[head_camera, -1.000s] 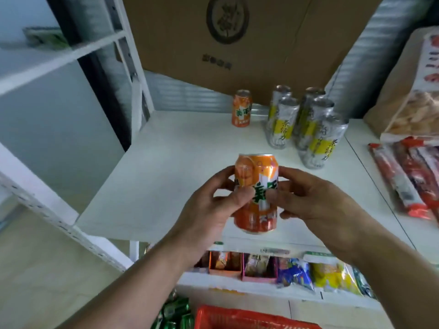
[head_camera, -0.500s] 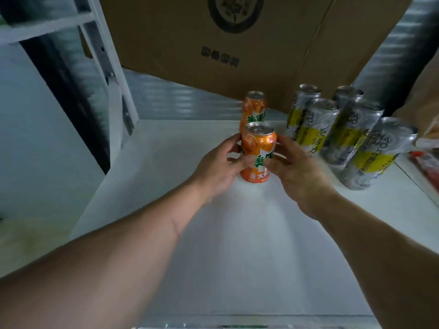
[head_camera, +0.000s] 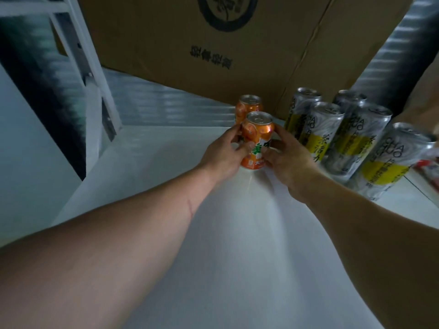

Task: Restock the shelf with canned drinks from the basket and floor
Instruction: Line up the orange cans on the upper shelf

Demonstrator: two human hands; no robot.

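An orange drink can (head_camera: 257,131) stands upright on the white shelf (head_camera: 225,233), directly in front of a second orange can (head_camera: 248,108) at the back. My left hand (head_camera: 224,155) grips the front can from its left side, thumb across the label. My right hand (head_camera: 287,160) grips the same can from the right. Both arms reach deep over the shelf. Several tall silver-and-yellow cans (head_camera: 332,134) stand in a cluster just right of my right hand. The basket and floor are out of view.
A large brown cardboard box (head_camera: 213,43) fills the back of the shelf behind the cans. The white shelf upright (head_camera: 95,74) rises at the left. A red-and-white packet (head_camera: 430,167) lies at the right edge. Bare shelf surface extends left of the orange cans.
Both hands carried the orange can from above the shelf's front edge to the back and set it down in front of the other orange can. The view moved in closer.
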